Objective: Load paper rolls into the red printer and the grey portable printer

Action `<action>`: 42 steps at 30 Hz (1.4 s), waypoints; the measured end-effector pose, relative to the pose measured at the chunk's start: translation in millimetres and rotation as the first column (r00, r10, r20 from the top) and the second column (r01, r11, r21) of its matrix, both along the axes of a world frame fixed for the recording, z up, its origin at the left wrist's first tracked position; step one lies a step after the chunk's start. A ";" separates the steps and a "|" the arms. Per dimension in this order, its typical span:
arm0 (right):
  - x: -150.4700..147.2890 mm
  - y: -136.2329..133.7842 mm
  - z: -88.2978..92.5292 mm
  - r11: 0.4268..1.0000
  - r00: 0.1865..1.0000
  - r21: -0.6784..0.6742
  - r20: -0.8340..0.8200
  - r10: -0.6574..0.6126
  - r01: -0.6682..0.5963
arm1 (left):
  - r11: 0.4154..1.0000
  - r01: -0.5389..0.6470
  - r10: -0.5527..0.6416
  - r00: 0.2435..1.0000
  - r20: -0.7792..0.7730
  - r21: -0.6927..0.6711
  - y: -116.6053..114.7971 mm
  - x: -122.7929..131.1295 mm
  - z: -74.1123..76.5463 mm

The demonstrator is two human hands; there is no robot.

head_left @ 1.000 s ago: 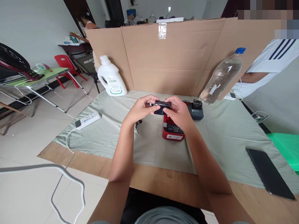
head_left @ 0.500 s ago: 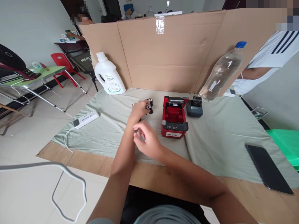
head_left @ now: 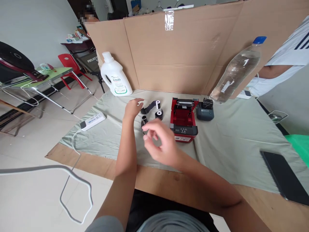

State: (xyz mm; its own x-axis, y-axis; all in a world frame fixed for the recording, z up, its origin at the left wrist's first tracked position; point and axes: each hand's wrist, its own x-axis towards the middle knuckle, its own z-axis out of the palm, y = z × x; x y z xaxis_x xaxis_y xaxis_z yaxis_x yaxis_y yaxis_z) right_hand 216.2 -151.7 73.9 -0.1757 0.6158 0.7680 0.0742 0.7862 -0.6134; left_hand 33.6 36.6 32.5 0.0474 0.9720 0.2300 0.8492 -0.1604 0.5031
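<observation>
My left hand (head_left: pixel 133 108) is raised just left of several dark ribbon rolls, fingers apart and nothing in them. One small roll with a white core (head_left: pixel 158 103) trails a dark strip of ribbon (head_left: pixel 151 106) leftward, toward that hand. Nearer lies a second black roll with a white core (head_left: pixel 159 114). A third dark roll (head_left: pixel 144 120) stands to its left, partly hidden by my right hand (head_left: pixel 161 141). That hand hovers in front with curled fingers, a gap between thumb and forefinger, and it holds nothing visible. Right of the rolls sits a red and black printer (head_left: pixel 183 131), lid raised.
A small dark device (head_left: pixel 205 112) is beside the printer. Behind stand a white jug (head_left: pixel 117 79), a leaning water bottle (head_left: pixel 236 72) and a cardboard screen (head_left: pixel 173 54). A power strip (head_left: pixel 94 120) lies left, a phone (head_left: pixel 285 174) right. A person's sleeve (head_left: pixel 287 54) shows at right.
My left hand has let go of the rolls and pulled back left, leaving them uncovered on the cloth. My right hand has shifted slightly right. The whole view has turned a little.
</observation>
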 end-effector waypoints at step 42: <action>163.6 102.7 2.0 0.768 0.558 -0.449 0.817 0.145 0.457 | 0.702 0.626 -0.684 0.726 0.074 0.341 -99.1 119.9 -9.4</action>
